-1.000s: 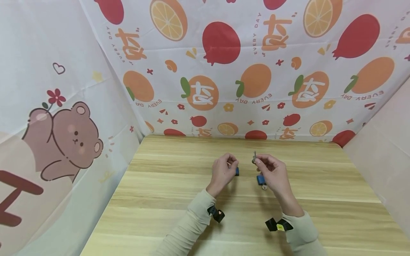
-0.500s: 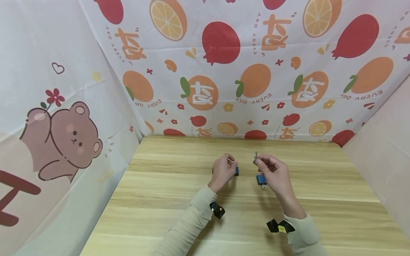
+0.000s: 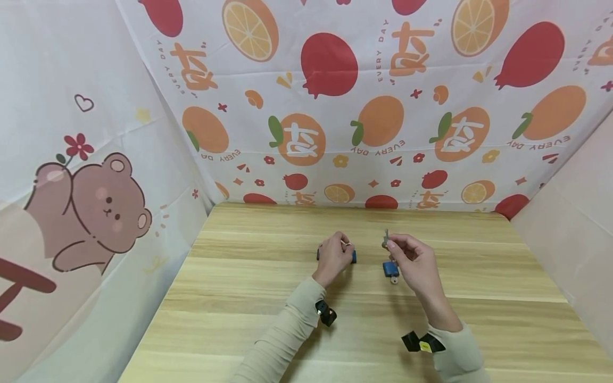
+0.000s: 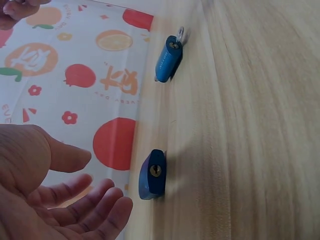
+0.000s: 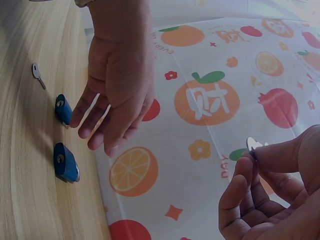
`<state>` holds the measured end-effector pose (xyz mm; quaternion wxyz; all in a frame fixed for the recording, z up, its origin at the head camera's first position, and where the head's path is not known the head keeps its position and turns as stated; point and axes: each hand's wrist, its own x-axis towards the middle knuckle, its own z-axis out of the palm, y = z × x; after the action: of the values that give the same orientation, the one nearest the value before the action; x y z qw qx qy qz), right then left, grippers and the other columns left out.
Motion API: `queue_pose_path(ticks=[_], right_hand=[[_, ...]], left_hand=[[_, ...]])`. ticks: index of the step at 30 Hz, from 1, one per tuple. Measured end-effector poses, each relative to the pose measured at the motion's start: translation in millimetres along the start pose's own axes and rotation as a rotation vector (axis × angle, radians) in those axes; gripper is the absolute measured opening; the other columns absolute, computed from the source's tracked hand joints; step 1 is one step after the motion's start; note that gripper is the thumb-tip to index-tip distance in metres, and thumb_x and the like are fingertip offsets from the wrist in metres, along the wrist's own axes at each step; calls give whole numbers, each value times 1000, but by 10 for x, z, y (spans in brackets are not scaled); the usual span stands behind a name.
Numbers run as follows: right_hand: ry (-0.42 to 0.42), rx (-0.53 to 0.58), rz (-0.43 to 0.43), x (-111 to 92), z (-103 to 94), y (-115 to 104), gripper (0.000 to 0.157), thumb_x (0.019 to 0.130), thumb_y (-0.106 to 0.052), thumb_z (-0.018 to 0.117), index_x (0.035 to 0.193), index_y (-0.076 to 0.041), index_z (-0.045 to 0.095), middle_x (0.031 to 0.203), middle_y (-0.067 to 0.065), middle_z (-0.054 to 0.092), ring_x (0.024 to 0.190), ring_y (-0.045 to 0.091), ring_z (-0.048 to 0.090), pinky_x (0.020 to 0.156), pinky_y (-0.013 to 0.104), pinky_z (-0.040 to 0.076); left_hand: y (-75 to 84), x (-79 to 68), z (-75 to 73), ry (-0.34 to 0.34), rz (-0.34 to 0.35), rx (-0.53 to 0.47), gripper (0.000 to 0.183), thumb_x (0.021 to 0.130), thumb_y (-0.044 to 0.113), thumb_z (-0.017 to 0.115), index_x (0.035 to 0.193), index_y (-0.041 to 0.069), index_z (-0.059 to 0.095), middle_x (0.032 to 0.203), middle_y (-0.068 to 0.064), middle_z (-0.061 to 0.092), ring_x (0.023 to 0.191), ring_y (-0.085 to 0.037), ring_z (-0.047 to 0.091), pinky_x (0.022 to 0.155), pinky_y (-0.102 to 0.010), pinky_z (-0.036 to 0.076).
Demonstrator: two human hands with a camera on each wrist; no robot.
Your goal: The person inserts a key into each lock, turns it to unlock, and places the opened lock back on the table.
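hands (image 3: 332, 258) (image 3: 416, 263) above table (image 3: 488, 276), loose key (image 5: 37, 73) near blue padlocks (image 5: 63, 110)

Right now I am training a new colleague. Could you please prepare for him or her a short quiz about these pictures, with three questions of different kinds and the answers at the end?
1. Multiple choice: what does the right hand pinch?
A) a coin
B) a padlock shackle
C) a metal key

2. True or false: the left hand also holds a key.

3. Short answer: in the left wrist view, which one has another key sticking out of it, the nearer blue padlock or the farther blue padlock?

Answers:
1. C.
2. False; nothing shows in its grasp.
3. The farther blue padlock; the nearer one shows a bare keyhole.
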<state>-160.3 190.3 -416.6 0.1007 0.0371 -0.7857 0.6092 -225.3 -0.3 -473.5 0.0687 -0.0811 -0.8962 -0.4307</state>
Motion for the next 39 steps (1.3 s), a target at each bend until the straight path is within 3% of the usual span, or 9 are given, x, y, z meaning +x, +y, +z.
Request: queue_pose_path(ticks=[21,32,35,39], right_hand=[[12,-23,-26,-37,-52,-16,23,102,-20,63,112,-2,72,85,-15,68,75,10,62,66,24,56],[12,-21,-31,-53,-76,-26,23,102,-20,63,114,-2,71,87,-16,69,77,13,64,65,19,53],[15,-21,-33,-60,-84,-18,22,101,-19,63,114,-2,71,86,-16,68,77,15,64,65,19,53],[20,-21,-37,-69,-95,-16,22,101,-19,63,113,-1,71,87,-16,68,76,13,65,64,19,53]], left_hand=[[-143,67,98,-46,-19,84,19,94,11,63,105,-5,65,72,-10,66,65,-20,56,94,-50,48],[-124,91,127,-63,-69,115,23,95,17,68,108,-2,63,86,-13,70,77,-26,61,100,-52,45],[-113,85,116,-73,-89,121,24,95,17,68,108,-2,63,86,-13,69,77,-25,59,98,-50,45],[-94,89,103,-89,-109,119,25,95,17,68,110,-2,61,86,-12,66,76,-24,55,85,-45,47]])
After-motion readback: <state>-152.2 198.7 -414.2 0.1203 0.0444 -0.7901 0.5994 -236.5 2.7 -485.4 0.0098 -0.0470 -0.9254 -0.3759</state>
